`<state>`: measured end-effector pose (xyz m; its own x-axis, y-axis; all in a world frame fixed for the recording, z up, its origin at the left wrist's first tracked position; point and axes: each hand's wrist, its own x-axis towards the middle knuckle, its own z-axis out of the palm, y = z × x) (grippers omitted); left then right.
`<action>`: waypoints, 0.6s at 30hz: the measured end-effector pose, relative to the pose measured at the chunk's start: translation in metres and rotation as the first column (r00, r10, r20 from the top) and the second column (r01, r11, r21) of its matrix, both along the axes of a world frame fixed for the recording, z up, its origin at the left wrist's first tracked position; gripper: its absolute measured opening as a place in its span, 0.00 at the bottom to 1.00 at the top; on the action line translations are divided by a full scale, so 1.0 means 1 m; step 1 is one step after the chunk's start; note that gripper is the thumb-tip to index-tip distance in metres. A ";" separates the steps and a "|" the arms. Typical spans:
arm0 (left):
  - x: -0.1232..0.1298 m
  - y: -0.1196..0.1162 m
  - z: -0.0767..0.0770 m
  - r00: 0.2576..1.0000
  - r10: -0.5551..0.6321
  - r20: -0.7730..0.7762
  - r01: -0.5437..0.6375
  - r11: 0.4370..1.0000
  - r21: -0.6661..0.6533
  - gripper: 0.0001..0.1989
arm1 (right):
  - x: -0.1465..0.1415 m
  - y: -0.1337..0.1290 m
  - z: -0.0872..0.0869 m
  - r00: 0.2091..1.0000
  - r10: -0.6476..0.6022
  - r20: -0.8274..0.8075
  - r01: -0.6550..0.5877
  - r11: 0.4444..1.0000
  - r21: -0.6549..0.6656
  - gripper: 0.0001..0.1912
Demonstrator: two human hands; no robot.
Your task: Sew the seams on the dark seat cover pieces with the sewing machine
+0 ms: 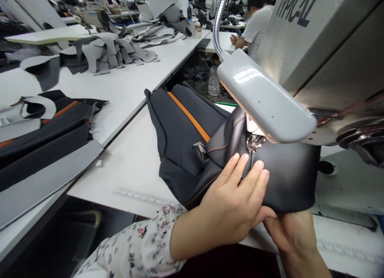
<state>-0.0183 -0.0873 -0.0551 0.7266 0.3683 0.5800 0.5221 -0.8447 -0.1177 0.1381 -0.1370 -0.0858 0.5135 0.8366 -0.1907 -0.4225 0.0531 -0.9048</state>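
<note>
A dark leatherette seat cover [279,178] with orange stitching and an orange stripe [189,116] lies bunched on the white sewing table [120,166]. Its far end passes under the metal presser foot [255,143] of a grey sewing machine [324,58]. My left hand [231,198] lies with fingers spread on the cover, just in front of the foot. My right hand [294,234] is under the cover's near edge, holding it from below, with its fingers hidden. The needle is hidden by a gooseneck lamp [264,96].
A flexible ruler [144,197] lies on the table near the cover. Stacks of dark and grey cut panels [45,130] cover the adjoining table on the left, with more pieces [111,54] farther back. A co-worker [258,30] sits at the far right.
</note>
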 end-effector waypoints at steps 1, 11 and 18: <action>0.001 0.002 0.000 1.000 0.000 0.005 0.000 1.000 0.001 0.35 | 0.001 0.003 0.001 1.000 0.000 -0.007 0.000 1.000 -0.002 0.23; 0.009 0.026 0.005 0.999 -0.007 0.037 0.009 0.999 -0.047 0.27 | 0.011 0.023 0.009 0.997 0.029 -0.075 -0.034 0.997 -0.068 0.21; 0.013 0.039 0.009 0.999 -0.041 0.022 0.042 0.997 -0.071 0.27 | 0.031 0.020 0.008 0.980 0.197 -0.039 -0.200 0.972 -0.120 0.12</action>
